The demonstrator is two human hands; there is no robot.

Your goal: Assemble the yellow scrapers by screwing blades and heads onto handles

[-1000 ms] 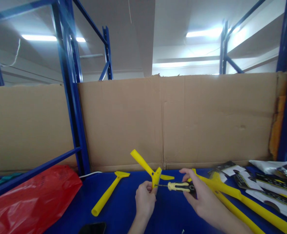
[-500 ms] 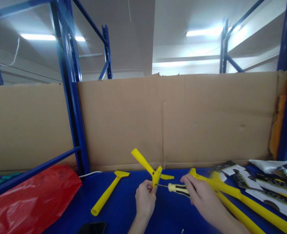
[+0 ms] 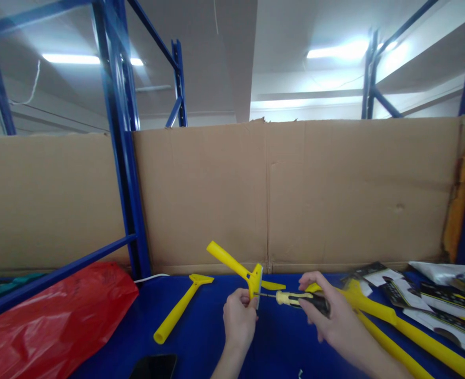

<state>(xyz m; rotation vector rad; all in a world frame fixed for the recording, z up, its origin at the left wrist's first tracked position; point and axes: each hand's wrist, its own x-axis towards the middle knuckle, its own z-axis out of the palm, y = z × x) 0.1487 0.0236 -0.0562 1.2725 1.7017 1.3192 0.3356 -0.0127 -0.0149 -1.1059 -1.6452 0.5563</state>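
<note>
My left hand pinches a yellow plastic scraper by its head, with the tube handle slanting up to the left. Level against the scraper head is the tip of a screwdriver with a cream and black handle. My right hand is loosely around the back of that handle, thumb below and fingers spread above it. Another yellow scraper lies on the blue table to the left. Part of a yellow piece shows behind the screwdriver.
More yellow scrapers lie at the right, partly under my right forearm. Black and white packages are heaped beyond them. A red plastic bag and a dark phone-like object are at left. A small screw lies near the front edge.
My right hand's fingers have loosened and spread, showing more of the screwdriver's black handle end. The scraper stays in my left hand. The view has shifted slightly.
</note>
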